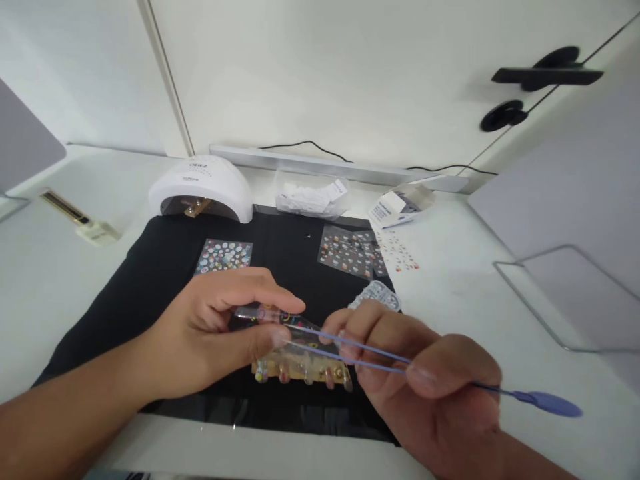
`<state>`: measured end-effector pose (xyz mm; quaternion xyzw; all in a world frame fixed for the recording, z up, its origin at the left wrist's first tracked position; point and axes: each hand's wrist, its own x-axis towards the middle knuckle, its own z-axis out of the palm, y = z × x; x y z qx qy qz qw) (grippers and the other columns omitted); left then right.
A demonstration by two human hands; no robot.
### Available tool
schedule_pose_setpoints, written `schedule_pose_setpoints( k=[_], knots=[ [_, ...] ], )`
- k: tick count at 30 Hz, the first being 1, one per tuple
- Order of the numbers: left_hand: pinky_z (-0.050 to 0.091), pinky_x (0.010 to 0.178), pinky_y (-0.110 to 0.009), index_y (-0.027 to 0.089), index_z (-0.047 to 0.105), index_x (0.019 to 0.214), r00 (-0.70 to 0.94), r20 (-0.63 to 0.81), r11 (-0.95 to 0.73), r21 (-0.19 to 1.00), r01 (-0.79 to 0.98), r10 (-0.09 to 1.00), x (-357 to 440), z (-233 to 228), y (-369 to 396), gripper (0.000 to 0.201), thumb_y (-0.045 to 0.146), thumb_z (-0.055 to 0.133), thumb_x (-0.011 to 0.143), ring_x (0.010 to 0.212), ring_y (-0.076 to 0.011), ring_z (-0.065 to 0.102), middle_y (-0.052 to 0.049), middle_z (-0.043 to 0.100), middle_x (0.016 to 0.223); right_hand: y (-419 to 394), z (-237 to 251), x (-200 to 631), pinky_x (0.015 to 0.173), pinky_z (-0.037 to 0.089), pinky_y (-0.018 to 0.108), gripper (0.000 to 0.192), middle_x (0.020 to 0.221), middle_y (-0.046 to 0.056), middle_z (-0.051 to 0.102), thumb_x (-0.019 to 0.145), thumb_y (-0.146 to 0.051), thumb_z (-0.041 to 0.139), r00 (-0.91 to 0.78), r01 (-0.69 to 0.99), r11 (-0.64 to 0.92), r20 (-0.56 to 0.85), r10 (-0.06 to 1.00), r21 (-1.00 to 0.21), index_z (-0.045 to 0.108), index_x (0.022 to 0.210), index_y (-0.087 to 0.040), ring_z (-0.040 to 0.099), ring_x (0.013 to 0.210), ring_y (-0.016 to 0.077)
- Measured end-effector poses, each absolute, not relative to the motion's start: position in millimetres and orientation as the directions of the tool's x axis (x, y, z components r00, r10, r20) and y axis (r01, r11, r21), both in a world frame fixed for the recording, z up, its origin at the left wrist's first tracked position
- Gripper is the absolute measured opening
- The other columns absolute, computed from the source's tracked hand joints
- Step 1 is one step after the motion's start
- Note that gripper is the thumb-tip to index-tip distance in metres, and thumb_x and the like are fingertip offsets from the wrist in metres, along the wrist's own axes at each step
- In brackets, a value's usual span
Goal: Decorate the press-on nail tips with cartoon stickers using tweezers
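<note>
My left hand (215, 327) pinches a clear sticker sheet (295, 319) with small coloured designs, thumb in front and fingers behind. Blue tweezers (370, 353) rest in my right hand (430, 380), held between thumb and fingers, their two tips apart beside the left thumb and the sheet. Whether the tips touch a sticker is too small to tell. Just below the sheet, a wooden stand (315, 373) carries several nail tips along its front edge; the sheet and my hands cover part of it. By my right knuckles lies a clear case (377, 293) of small pieces.
A white nail lamp (203, 183) stands at the back left of the black mat (280, 247), another wooden piece inside it. Sticker sheets (225, 255) lie on the mat. Behind are a bag of white packets (313, 197) and an opened box (400, 203). At right is a metal stand (540, 300).
</note>
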<state>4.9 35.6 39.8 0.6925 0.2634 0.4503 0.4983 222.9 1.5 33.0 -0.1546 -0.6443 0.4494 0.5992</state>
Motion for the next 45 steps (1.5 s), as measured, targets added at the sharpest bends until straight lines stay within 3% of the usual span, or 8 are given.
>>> schedule_pose_setpoints(
  k=[5, 11, 16, 18, 21, 25, 31, 45],
  knots=[
    [0.048, 0.052, -0.018, 0.023, 0.081, 0.094, 0.549, 0.192, -0.176, 0.981, -0.081, 0.814, 3, 45, 39, 0.022, 0.008, 0.072, 0.079, 0.058, -0.0097, 0.059, 0.0, 0.066, 0.071, 2, 39, 232, 0.067, 0.062, 0.041, 0.031, 0.068, 0.003, 0.063, 0.101, -0.04, 0.047, -0.283, -0.305, 0.508, 0.586, 0.76, -0.806, 0.074, 0.11, -0.029, 0.065, 0.069, 0.0199],
    [0.05, 0.053, -0.02, 0.021, 0.08, 0.09, 0.646, 0.085, -0.111, 0.994, -0.001, 0.759, -4, 45, 46, 0.014, 0.013, 0.071, 0.082, 0.06, -0.012, 0.062, -0.002, 0.069, 0.071, 11, 45, 241, 0.062, 0.062, 0.04, 0.03, 0.072, 0.008, 0.072, 0.099, -0.037, 0.053, -0.355, -0.285, 0.408, 0.491, 0.796, -0.867, 0.076, 0.114, -0.024, 0.069, 0.068, 0.0221],
    [0.048, 0.053, -0.018, 0.019, 0.079, 0.09, 0.696, 0.085, -0.153, 0.988, 0.036, 0.713, -7, 48, 50, 0.013, 0.012, 0.072, 0.082, 0.058, -0.0101, 0.061, -0.001, 0.068, 0.071, 20, 41, 233, 0.054, 0.054, 0.024, 0.006, 0.052, -0.005, 0.045, 0.088, -0.032, 0.071, -0.295, -0.475, 0.234, 0.403, 0.866, -0.849, 0.074, 0.089, -0.026, 0.051, 0.052, 0.0117],
    [0.047, 0.053, -0.017, 0.019, 0.078, 0.09, 0.713, 0.093, -0.182, 0.982, 0.049, 0.695, -7, 49, 50, 0.012, 0.012, 0.071, 0.082, 0.058, -0.0095, 0.061, 0.0, 0.068, 0.072, 20, 38, 230, 0.052, 0.051, 0.022, 0.01, 0.051, -0.007, 0.037, 0.09, -0.035, 0.068, -0.315, -0.524, 0.148, 0.353, 0.881, -0.839, 0.072, 0.087, -0.027, 0.047, 0.05, 0.0106],
    [0.048, 0.055, -0.017, 0.018, 0.077, 0.09, 0.745, 0.088, -0.199, 0.978, 0.061, 0.662, -7, 52, 50, 0.011, 0.013, 0.07, 0.084, 0.061, -0.01, 0.063, -0.001, 0.069, 0.074, 18, 34, 227, 0.056, 0.052, 0.026, 0.028, 0.052, -0.005, 0.044, 0.097, -0.045, 0.054, -0.405, -0.495, 0.09, 0.321, 0.856, -0.864, 0.074, 0.094, -0.026, 0.052, 0.053, 0.0124],
    [0.046, 0.054, -0.017, 0.019, 0.077, 0.09, 0.768, 0.06, -0.193, 0.978, 0.083, 0.638, -8, 52, 50, 0.01, 0.015, 0.069, 0.086, 0.06, -0.01, 0.061, -0.001, 0.068, 0.074, 17, 30, 227, 0.061, 0.053, 0.03, 0.032, 0.057, -0.001, 0.058, 0.098, -0.046, 0.054, -0.441, -0.459, 0.133, 0.355, 0.825, -0.879, 0.075, 0.103, -0.023, 0.06, 0.06, 0.015],
    [0.046, 0.054, -0.019, 0.021, 0.077, 0.09, 0.764, 0.08, -0.222, 0.971, 0.084, 0.641, -9, 51, 47, 0.009, 0.019, 0.07, 0.086, 0.058, -0.0107, 0.059, 0.0, 0.068, 0.073, 11, 31, 224, 0.058, 0.049, 0.03, 0.012, 0.052, -0.007, 0.045, 0.096, -0.037, 0.059, -0.41, -0.467, 0.126, 0.34, 0.846, -0.875, 0.068, 0.096, -0.028, 0.053, 0.049, 0.0124],
    [0.043, 0.052, -0.017, 0.021, 0.075, 0.088, 0.763, 0.131, -0.327, 0.938, 0.111, 0.633, -8, 54, 46, 0.01, 0.017, 0.066, 0.089, 0.056, -0.0083, 0.056, 0.002, 0.066, 0.072, 7, 32, 233, 0.056, 0.049, 0.033, 0.019, 0.055, -0.004, 0.05, 0.096, -0.037, 0.055, -0.401, -0.318, 0.274, 0.39, 0.829, -0.908, 0.072, 0.101, -0.029, 0.056, 0.05, 0.0141]
  ],
)
